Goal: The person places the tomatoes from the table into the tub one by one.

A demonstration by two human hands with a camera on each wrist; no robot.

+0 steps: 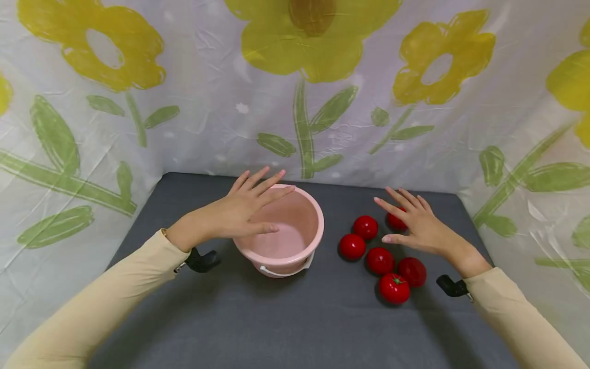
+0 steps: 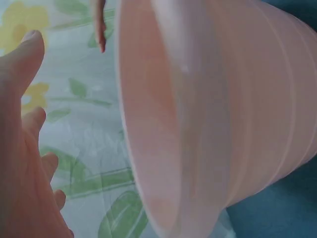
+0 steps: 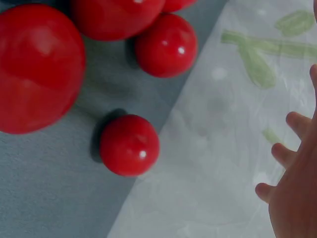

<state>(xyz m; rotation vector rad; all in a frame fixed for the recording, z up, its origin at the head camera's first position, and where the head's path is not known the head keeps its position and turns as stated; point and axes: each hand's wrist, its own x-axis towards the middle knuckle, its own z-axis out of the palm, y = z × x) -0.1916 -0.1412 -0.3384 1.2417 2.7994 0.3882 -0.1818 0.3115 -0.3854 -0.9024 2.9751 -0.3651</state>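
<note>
A pink bucket [image 1: 315, 225] with a white handle stands upright on the dark cloth, its inside bare. Over its left side, fingers spread, hovers my left hand [image 1: 235, 212]; the left wrist view shows the bucket's rim [image 2: 198, 124] to the right of the palm, with a gap between. My right hand [image 1: 421, 225] is held above the tomatoes with its fingers apart and nothing in its grasp. Several shiny red tomatoes [image 1: 380, 261] lie in a loose group right of the bucket, one with a green stem [image 1: 397, 280]. The farthest tomato [image 3: 130, 145] is partly hidden behind my right fingers in the head view.
A dark grey cloth [image 1: 286, 328] covers the table. Behind and on both sides hangs a pale curtain [image 1: 207, 113] printed with yellow flowers and green leaves. Black wrist mounts [image 1: 203, 260] stick out beneath both sleeves.
</note>
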